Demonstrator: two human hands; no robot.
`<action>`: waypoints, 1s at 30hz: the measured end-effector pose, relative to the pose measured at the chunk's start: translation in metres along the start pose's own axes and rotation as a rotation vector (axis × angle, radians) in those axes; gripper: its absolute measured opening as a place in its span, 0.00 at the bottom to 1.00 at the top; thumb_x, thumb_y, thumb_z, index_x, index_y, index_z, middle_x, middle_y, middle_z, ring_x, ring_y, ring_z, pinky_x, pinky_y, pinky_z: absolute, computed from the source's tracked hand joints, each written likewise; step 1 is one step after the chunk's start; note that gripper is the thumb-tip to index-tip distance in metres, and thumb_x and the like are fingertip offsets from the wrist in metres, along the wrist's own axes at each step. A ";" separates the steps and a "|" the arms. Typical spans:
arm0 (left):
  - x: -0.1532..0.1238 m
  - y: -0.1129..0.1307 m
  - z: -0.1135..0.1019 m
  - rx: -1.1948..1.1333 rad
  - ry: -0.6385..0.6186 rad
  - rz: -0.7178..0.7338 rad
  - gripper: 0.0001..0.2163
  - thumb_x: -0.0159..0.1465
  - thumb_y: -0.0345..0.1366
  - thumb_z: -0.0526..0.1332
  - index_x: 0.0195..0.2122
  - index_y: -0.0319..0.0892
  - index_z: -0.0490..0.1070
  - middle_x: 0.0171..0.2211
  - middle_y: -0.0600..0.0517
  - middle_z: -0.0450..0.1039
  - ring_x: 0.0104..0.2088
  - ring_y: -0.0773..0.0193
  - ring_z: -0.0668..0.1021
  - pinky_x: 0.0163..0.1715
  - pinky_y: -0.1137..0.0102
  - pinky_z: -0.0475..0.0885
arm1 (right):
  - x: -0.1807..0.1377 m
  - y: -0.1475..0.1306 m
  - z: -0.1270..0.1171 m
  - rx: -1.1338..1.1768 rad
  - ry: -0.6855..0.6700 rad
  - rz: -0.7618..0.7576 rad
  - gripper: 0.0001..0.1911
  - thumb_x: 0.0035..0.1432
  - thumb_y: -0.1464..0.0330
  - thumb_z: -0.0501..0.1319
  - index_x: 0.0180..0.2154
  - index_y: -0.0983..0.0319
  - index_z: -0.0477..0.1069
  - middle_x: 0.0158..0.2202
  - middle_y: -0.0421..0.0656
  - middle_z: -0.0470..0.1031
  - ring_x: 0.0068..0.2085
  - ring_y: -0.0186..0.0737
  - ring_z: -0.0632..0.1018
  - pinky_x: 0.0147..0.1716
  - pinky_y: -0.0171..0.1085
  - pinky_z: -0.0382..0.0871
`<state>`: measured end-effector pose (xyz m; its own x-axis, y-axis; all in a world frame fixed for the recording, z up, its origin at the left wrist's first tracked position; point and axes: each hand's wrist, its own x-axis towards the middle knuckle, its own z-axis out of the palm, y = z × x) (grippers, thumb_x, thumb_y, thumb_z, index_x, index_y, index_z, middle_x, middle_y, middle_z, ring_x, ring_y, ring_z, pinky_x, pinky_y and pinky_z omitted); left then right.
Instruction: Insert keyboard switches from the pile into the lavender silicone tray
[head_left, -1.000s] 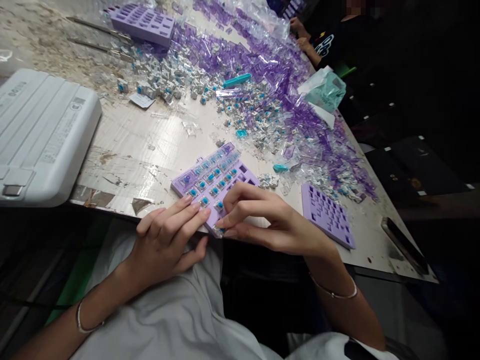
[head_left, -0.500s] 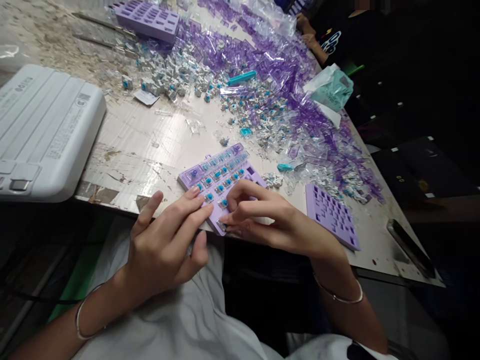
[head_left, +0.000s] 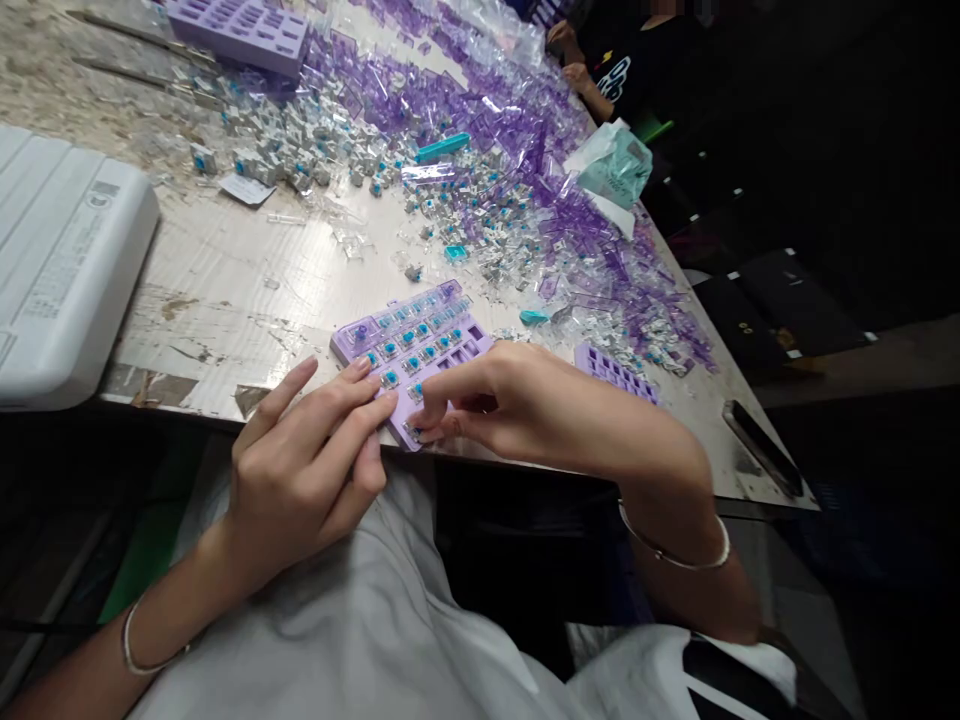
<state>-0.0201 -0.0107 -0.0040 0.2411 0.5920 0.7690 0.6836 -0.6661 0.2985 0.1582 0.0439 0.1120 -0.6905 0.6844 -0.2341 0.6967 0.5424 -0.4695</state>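
A purple switch tray (head_left: 420, 340) lies at the table's near edge, partly filled with blue-stemmed key switches. My left hand (head_left: 304, 460) rests against the tray's near left side, fingers stretched out together onto it. My right hand (head_left: 517, 405) lies over the tray's right part. Its thumb and forefinger are pinched on a small key switch (head_left: 415, 428) at the tray's near corner. A silver bangle sits on each wrist.
A second purple tray (head_left: 615, 372) lies right of my hand. Loose switches (head_left: 480, 215) and purple clear covers (head_left: 525, 130) are heaped across the table. A white case (head_left: 60, 270) sits left, a dark phone (head_left: 761, 448) right. Another person's hands (head_left: 574, 60) work at the far end.
The view has shifted, so everything sits further left and higher. My right hand has pressed lower over the tray's near corner. My left hand has slid slightly back along the tray's edge.
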 end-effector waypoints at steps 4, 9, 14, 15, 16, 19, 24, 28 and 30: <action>0.000 0.001 -0.001 0.048 -0.010 0.025 0.13 0.63 0.26 0.57 0.48 0.35 0.72 0.45 0.44 0.77 0.51 0.57 0.78 0.58 0.62 0.66 | -0.002 0.001 0.001 0.022 0.011 -0.001 0.06 0.57 0.74 0.64 0.27 0.62 0.74 0.24 0.34 0.73 0.28 0.28 0.70 0.27 0.30 0.55; -0.002 -0.001 -0.002 0.063 -0.036 0.050 0.15 0.63 0.26 0.58 0.51 0.37 0.70 0.49 0.44 0.76 0.52 0.56 0.77 0.54 0.62 0.68 | -0.015 -0.001 0.015 -0.171 0.143 -0.148 0.07 0.59 0.77 0.60 0.32 0.62 0.75 0.23 0.35 0.72 0.23 0.29 0.66 0.26 0.33 0.55; -0.005 -0.002 -0.002 0.060 -0.046 0.039 0.16 0.64 0.26 0.57 0.52 0.38 0.70 0.49 0.44 0.76 0.53 0.58 0.77 0.52 0.63 0.67 | -0.033 -0.008 0.055 -0.575 0.473 -0.299 0.14 0.67 0.69 0.55 0.44 0.74 0.73 0.29 0.45 0.75 0.30 0.38 0.70 0.30 0.39 0.60; -0.005 -0.002 -0.002 0.063 -0.047 0.038 0.16 0.64 0.26 0.57 0.53 0.38 0.70 0.49 0.44 0.75 0.53 0.57 0.77 0.52 0.63 0.67 | -0.034 -0.010 0.062 -0.632 0.523 -0.311 0.14 0.67 0.69 0.55 0.44 0.75 0.73 0.29 0.46 0.75 0.30 0.39 0.70 0.30 0.39 0.60; -0.005 -0.002 -0.002 0.065 -0.048 0.037 0.16 0.64 0.26 0.57 0.53 0.38 0.69 0.50 0.44 0.75 0.53 0.57 0.76 0.52 0.63 0.66 | -0.034 -0.012 0.067 -0.677 0.558 -0.316 0.13 0.66 0.71 0.55 0.43 0.76 0.73 0.28 0.46 0.74 0.30 0.40 0.69 0.29 0.39 0.60; -0.005 -0.001 -0.002 0.061 -0.063 0.041 0.17 0.64 0.26 0.55 0.54 0.37 0.69 0.50 0.43 0.75 0.54 0.58 0.76 0.53 0.63 0.65 | -0.029 -0.018 0.075 -0.744 0.604 -0.309 0.09 0.64 0.76 0.56 0.34 0.71 0.73 0.24 0.44 0.71 0.27 0.39 0.67 0.26 0.39 0.58; -0.003 -0.001 -0.004 0.049 -0.078 0.059 0.17 0.64 0.27 0.51 0.53 0.36 0.69 0.49 0.42 0.76 0.55 0.57 0.75 0.51 0.62 0.64 | -0.020 -0.030 0.081 -0.805 0.656 -0.242 0.14 0.64 0.77 0.54 0.26 0.65 0.69 0.21 0.42 0.67 0.24 0.38 0.64 0.23 0.40 0.54; -0.003 -0.001 -0.006 0.046 -0.087 0.069 0.18 0.64 0.28 0.50 0.53 0.36 0.68 0.50 0.42 0.76 0.55 0.55 0.75 0.49 0.62 0.65 | -0.017 -0.036 0.090 -0.796 0.720 -0.163 0.11 0.62 0.79 0.54 0.29 0.67 0.71 0.22 0.44 0.69 0.24 0.38 0.67 0.23 0.39 0.56; -0.003 -0.002 -0.005 0.045 -0.083 0.074 0.18 0.64 0.28 0.49 0.53 0.36 0.68 0.50 0.42 0.76 0.54 0.54 0.76 0.49 0.62 0.64 | -0.018 -0.035 0.093 -0.781 0.750 -0.139 0.09 0.62 0.79 0.54 0.32 0.69 0.72 0.23 0.45 0.71 0.25 0.39 0.68 0.23 0.38 0.58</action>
<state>-0.0253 -0.0137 -0.0042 0.3464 0.5789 0.7382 0.6915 -0.6893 0.2161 0.1276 -0.0326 0.0533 -0.6629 0.5725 0.4825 0.7361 0.6161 0.2804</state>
